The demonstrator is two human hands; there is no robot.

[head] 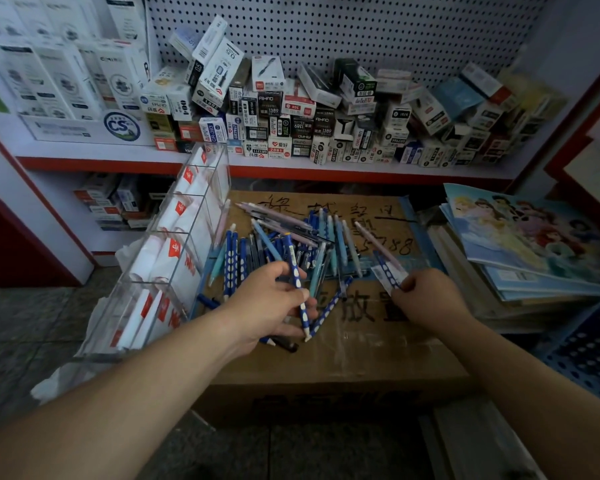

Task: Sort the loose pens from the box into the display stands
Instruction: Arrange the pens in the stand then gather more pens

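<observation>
A heap of loose pens point(291, 237), blue, teal and pink, lies on top of a closed cardboard box point(343, 344). My left hand point(271, 306) grips a blue pen with white dots point(297, 278), held upright over the heap's near edge. My right hand point(426, 299) pinches the end of another blue dotted pen point(387, 270), blurred, with a pink pen point(374, 242) lying beside it. A clear acrylic display stand point(174, 244) with several compartments leans against the box's left side; white and red wrappers fill it.
A shelf point(291, 166) behind holds stacked pen cartons under a pegboard. Colouring books point(534, 244) are piled right of the box, with a blue plastic crate point(589, 351) beside them. More cartons sit on the lower shelf at the left.
</observation>
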